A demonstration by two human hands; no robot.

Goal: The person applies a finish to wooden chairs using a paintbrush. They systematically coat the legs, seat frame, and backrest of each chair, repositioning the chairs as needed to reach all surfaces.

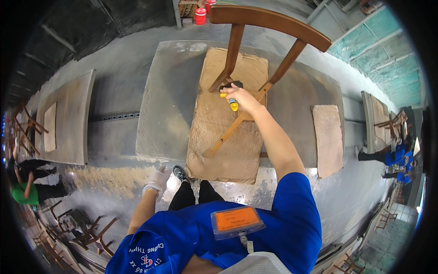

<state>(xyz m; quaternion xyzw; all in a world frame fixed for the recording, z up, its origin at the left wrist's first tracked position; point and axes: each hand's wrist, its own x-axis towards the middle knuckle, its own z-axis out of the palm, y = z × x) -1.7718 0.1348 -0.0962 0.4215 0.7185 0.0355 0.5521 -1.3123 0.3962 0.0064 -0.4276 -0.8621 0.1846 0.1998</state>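
Note:
A brown wooden chair frame point(286, 61) rests on a sheet of tan cardboard point(219, 157), its curved backrest at the far side and a leg pointing toward me. My bare right hand point(240, 98) reaches over the frame's middle, closed on a yellow and black power drill point(234, 106). The hand partly covers the drill, and I cannot see what its tip touches. Low on my left hangs my left hand point(157, 181) in a white glove, away from the chair, with nothing visible in it and its fingers loosely apart.
Under the cardboard lies a wide grey work table point(166, 100). A smaller cardboard piece point(327, 141) is on its right part. Red buckets point(200, 16) stand beyond it. Another person in green point(26, 194) is at left, people in blue point(402, 157) at right. More chairs point(93, 235) stand lower left.

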